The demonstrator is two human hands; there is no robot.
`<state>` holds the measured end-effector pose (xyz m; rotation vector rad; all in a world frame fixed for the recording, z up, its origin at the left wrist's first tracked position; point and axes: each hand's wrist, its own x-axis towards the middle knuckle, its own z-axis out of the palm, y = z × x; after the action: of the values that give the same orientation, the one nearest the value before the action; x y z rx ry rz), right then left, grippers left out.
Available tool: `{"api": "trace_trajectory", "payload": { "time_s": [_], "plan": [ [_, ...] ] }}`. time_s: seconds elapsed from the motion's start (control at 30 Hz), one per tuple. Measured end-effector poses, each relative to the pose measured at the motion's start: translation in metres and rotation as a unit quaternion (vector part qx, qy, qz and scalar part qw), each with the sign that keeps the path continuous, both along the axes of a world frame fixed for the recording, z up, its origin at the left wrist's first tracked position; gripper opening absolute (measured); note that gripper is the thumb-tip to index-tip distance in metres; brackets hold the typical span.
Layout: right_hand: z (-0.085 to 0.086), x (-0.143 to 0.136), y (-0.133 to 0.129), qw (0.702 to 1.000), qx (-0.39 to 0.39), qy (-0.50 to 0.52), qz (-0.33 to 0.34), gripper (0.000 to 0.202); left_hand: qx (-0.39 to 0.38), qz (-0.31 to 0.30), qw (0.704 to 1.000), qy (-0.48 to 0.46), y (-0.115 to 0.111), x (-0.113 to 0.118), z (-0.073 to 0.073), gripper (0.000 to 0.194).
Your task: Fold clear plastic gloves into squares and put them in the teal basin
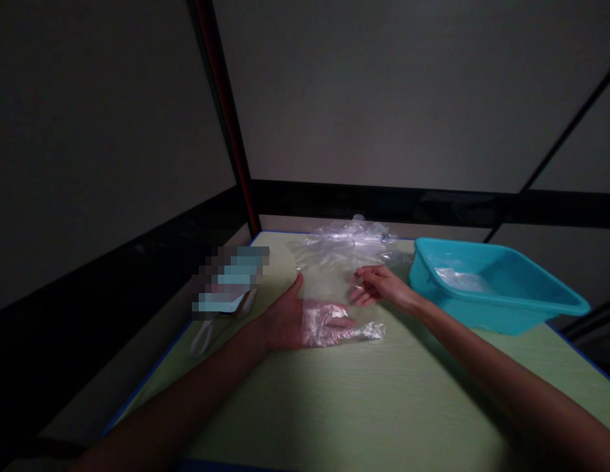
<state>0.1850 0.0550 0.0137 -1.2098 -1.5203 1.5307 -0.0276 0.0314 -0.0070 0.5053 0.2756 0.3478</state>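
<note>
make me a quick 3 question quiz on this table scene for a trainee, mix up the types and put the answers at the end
1. True or false: the fingers of the left hand show through thin clear plastic.
2. What lies inside the blue tub?
A) a metal spoon
B) a red cup
C) a pale packet
3. Fill in the word, near or far: the crumpled pile of clear plastic lies toward the ____ edge of the table.

Key: 1 true; 2 C; 3 far
</note>
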Motion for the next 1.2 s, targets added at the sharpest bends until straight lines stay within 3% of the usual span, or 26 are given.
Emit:
{"api": "trace_trajectory", "payload": {
  "time_s": [0.17, 0.33, 0.5, 0.9, 1.2],
  "plan": [
    [0.0, 0.014, -0.019, 0.999, -0.012, 0.001, -0.052, 0.01, -0.002, -0.01, 1.0, 0.011, 0.006, 0.0, -0.005, 0.082],
    [-0.006, 0.028, -0.045, 0.996, -0.013, 0.0, -0.09, 0.024, 0.004, -0.006, 0.999, 0.053, 0.006, 0.001, -0.002, 0.068],
    [-0.01, 0.025, -0.059, 0.996, 0.025, -0.025, -0.081, 0.035, 0.026, 0.006, 0.998, 0.061, 0.003, 0.002, 0.001, 0.062],
    [-0.022, 0.022, -0.063, 0.998, 0.052, -0.041, 0.005, 0.031, 0.021, 0.017, 0.998, 0.058, -0.003, 0.0, -0.005, 0.052],
    [-0.022, 0.024, -0.069, 0.997, 0.011, -0.062, 0.043, 0.027, 0.001, -0.014, 0.999, 0.041, -0.008, 0.001, -0.002, 0.051]
  ]
}}
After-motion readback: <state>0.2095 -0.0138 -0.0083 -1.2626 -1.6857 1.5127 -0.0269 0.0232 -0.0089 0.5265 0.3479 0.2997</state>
